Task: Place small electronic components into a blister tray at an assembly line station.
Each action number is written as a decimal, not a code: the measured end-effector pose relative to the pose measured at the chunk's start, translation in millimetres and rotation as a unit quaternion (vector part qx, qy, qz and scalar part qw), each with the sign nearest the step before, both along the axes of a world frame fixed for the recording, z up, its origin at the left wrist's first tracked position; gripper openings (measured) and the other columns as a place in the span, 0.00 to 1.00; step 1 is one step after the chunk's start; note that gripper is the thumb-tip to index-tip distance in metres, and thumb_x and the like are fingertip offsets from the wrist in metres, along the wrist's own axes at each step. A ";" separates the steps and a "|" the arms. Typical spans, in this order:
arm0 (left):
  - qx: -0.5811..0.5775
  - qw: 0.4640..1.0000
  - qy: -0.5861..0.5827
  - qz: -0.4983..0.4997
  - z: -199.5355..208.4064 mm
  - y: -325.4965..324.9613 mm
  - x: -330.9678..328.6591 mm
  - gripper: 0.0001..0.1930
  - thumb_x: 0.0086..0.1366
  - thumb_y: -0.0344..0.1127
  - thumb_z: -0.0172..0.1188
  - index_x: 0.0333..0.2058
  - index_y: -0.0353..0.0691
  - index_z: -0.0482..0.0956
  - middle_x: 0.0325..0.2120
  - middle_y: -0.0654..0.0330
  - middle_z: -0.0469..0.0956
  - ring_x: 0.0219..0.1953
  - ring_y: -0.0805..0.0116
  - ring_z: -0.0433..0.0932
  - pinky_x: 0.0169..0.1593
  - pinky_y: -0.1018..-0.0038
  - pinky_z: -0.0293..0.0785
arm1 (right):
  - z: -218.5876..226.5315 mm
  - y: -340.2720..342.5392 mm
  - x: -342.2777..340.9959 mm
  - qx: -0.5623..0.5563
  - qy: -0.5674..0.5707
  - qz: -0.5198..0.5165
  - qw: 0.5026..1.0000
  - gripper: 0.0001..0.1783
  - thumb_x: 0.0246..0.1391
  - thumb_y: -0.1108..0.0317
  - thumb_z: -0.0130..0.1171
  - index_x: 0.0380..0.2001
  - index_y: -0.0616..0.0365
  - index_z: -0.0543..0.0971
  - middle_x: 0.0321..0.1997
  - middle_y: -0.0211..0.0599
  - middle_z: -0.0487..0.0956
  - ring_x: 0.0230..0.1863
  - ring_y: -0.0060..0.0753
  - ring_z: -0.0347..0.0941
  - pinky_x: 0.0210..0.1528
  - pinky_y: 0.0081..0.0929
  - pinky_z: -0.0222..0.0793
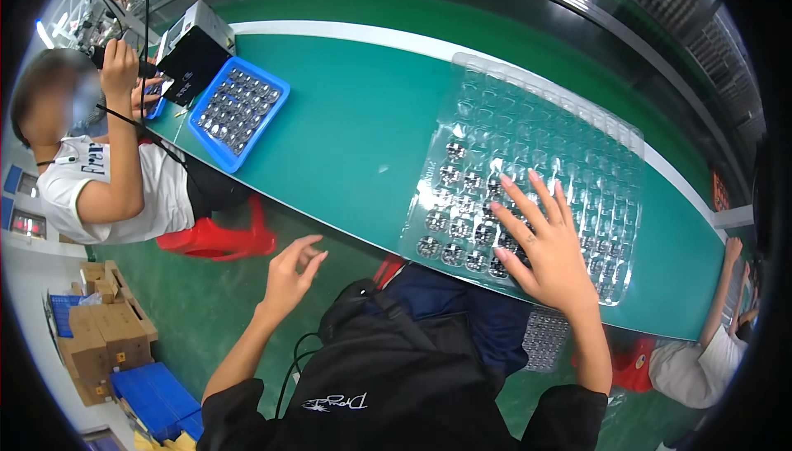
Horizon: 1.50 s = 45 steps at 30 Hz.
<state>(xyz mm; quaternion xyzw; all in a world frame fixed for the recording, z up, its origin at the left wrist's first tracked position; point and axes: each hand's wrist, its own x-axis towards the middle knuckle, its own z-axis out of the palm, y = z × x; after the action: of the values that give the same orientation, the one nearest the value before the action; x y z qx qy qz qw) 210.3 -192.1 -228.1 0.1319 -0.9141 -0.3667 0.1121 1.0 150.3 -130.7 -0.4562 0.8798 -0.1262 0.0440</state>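
The fingers (528,204) of the right hand (551,253) are spread wide and lie flat on a clear plastic blister tray (569,154), right of centre in the frame; they press down on it and grip nothing. The tray rests on the green bench (355,129), its near edge overhanging the bench edge slightly above the person's lap. Small round metal parts (452,204) fill the pockets in the tray's lower left area; the pockets further up and right look empty, though glare makes that hard to judge.

The left hand (290,274), lower centre-left, hangs in the air off the bench, fingers loosely curled and part open, holding nothing.

The tray looks thin and flexible, so I judge that uneven pressure from the palm could buckle it and pop parts out of their pockets. With only one hand on it and the near edge past the bench, a pull toward the body could tip the loaded end down and spill parts to the floor.

At upper left a blue tray (239,109) of similar parts sits beside a seated co-worker (107,179); cardboard boxes (103,327) stand at lower left.
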 end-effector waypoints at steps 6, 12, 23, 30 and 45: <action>0.034 0.999 0.034 -0.016 37.1 20.3 -14.6 0.10 0.70 0.27 0.56 0.26 0.34 0.76 0.10 0.66 0.72 0.12 0.80 0.70 0.18 0.80 0.62 | 1.0 4.3 2.2 -0.009 -0.012 0.005 1.000 0.29 0.58 0.55 0.59 0.62 0.49 0.73 0.75 0.37 0.58 0.77 0.55 0.46 0.76 0.59 0.38; 0.040 0.957 0.212 -0.192 91.6 73.6 -67.2 0.09 0.63 0.25 0.59 0.23 0.39 0.77 0.12 0.67 0.75 0.12 0.73 0.72 0.19 0.76 0.64 | 1.6 -0.4 8.6 -0.046 -0.003 0.036 0.998 0.31 0.60 0.50 0.58 0.64 0.49 0.71 0.75 0.38 0.58 0.77 0.55 0.46 0.76 0.59 0.38; 0.150 0.833 0.412 -0.338 224.1 212.9 -106.6 0.13 0.67 0.46 0.59 0.49 0.55 0.77 0.26 0.61 0.84 0.25 0.66 0.77 0.28 0.75 0.71 | 15.5 113.0 -33.8 -0.198 0.090 -0.228 0.949 0.13 0.57 0.70 0.60 0.46 0.58 0.81 0.59 0.40 0.76 0.65 0.50 0.68 0.66 0.42 0.62; 0.154 0.793 0.486 -0.334 135.7 168.9 -103.1 0.07 0.59 0.27 0.55 0.35 0.38 0.80 0.23 0.60 0.79 0.20 0.69 0.76 0.21 0.80 0.68 | -27.9 157.5 3.6 -0.299 -0.032 -0.348 0.888 0.17 0.57 0.74 0.57 0.50 0.57 0.82 0.61 0.48 0.75 0.68 0.48 0.66 0.68 0.42 0.59; 0.010 0.982 0.156 -0.108 65.6 99.3 -163.1 0.06 0.70 0.27 0.53 0.32 0.32 0.70 0.31 0.59 0.69 0.33 0.70 0.66 0.39 0.76 0.63 | -25.7 148.8 1.7 -0.274 0.005 -0.355 0.894 0.14 0.58 0.72 0.56 0.47 0.59 0.82 0.60 0.45 0.76 0.62 0.45 0.70 0.64 0.36 0.63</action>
<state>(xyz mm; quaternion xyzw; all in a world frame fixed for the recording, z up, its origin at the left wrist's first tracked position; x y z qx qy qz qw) 47.1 -92.7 -162.5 -0.0249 -0.8905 -0.4019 0.2117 2.7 299.1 -156.4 -0.1080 0.9139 -0.3675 -0.1348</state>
